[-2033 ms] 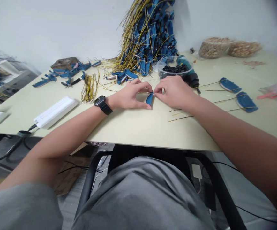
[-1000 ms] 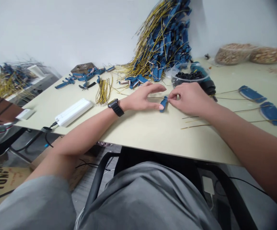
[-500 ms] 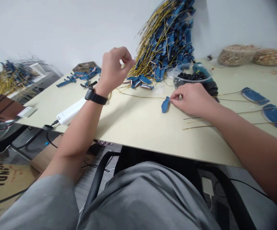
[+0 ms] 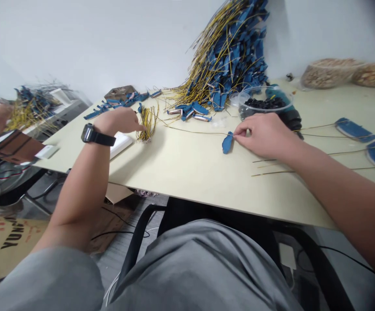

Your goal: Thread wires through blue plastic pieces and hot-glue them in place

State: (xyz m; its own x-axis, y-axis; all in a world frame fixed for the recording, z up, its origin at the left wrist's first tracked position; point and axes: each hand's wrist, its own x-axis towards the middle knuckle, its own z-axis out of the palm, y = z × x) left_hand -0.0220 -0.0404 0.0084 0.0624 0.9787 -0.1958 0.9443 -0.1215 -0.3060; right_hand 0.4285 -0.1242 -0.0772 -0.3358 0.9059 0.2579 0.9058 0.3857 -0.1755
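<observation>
Head view: right hand (image 4: 265, 136) pinches a blue plastic piece (image 4: 227, 143) tightly; left hand (image 4: 118, 123), at nine o'clock, has loose fingers just beside a yellow wire bundle (image 4: 147, 125), hold not clear.

A clear plastic tub (image 4: 265, 100) of small black parts stood on the tabletop (image 4: 187, 181), with two bags of tan granular material (image 4: 332, 74) to its right. A white power strip (image 4: 121, 144) lay toward the left. A printed cardboard sheet (image 4: 12, 235) lay on the floor, left of a black chair armrest (image 4: 135, 255).
</observation>
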